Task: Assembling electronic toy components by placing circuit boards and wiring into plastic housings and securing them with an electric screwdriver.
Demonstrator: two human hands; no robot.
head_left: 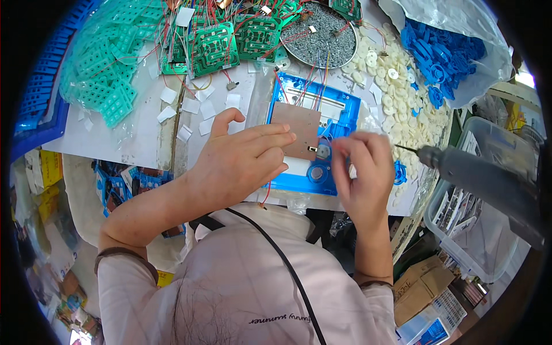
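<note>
A blue plastic housing lies on the table before me, with a brown circuit board inside it. My left hand rests on the board's left part, fingers stretched out, thumb raised. Near the board's lower right corner sits a small black switch. My right hand is over the housing's right edge, thumb and fingers pinched together beside a round silver part. What they pinch, if anything, is too small and blurred to make out. Thin red and dark wires run from the housing towards the far side.
Green circuit boards, a round tray of screws and teal plastic pieces fill the far side. Cream discs and a bag of blue parts lie at right. An electric screwdriver juts in from the right.
</note>
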